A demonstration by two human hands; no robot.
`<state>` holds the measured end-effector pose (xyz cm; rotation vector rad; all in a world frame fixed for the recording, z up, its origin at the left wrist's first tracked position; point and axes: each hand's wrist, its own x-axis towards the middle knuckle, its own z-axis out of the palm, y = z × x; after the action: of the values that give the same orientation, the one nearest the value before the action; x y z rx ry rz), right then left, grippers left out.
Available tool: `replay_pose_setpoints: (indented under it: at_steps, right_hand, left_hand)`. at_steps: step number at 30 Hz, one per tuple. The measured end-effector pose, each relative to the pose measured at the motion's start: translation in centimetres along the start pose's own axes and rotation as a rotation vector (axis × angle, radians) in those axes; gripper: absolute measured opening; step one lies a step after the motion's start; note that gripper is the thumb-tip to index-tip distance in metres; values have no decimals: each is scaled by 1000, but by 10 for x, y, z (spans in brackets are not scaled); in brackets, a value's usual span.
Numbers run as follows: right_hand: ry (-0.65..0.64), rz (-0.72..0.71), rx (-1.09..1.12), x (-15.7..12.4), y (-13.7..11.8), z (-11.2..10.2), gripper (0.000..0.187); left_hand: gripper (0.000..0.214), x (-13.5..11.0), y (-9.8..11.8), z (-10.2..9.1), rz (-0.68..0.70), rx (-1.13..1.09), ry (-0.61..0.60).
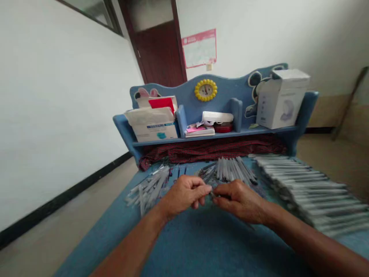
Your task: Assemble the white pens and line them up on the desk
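Observation:
My left hand (188, 193) and my right hand (240, 201) meet above the middle of the blue desk (184, 246), fingertips almost touching. Both are closed in a pinch, around something too small and blurred to name. A thin tip shows below my right hand. Just beyond the fingers lie a bundle of thin dark-tipped sticks like pen refills (208, 172) and a fan of clear tubes like pen barrels (233, 169). Left of my left hand is a loose heap of clear and whitish tubes (152, 188). Right of my right hand, a long row of pen-like sticks (311, 188) lies side by side.
Behind the piles runs a rolled red-and-dark checked cloth (213, 149). Above it a blue shelf (245, 132) carries an open carton (154, 125), papers (199, 132), a round red tin (223, 127) and a white box (284, 100). A yellow flower-shaped clock (205, 90) sits on its backboard.

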<state>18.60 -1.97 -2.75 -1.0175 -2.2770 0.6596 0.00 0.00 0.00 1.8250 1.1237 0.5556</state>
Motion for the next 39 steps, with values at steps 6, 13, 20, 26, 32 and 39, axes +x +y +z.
replay_pose_setpoints:
  at_steps: [6,13,20,26,32,39]
  right_hand:
    - [-27,-24,7,-1,-1,2,22]
    - [-13,-14,4,-1,-1,4,19]
    - [-4,-6,-24,-1,-1,4,21]
    - [-16,-3,-33,-1,-2,5,20]
    - [-3,2,-29,-1,-1,4,21]
    - [-4,4,-30,-1,-2,4,21]
  left_hand:
    - [23,-1,-1,-1,11,-188,-87]
    - [28,2,-4,-1,-22,-41,-55]
    - [25,1,-3,-2,6,-142,-47]
    - [19,1,-3,-2,-15,-105,-66]
    - [27,1,-4,-1,-38,-48,-21]
    - [30,0,-2,-2,14,-200,-30]
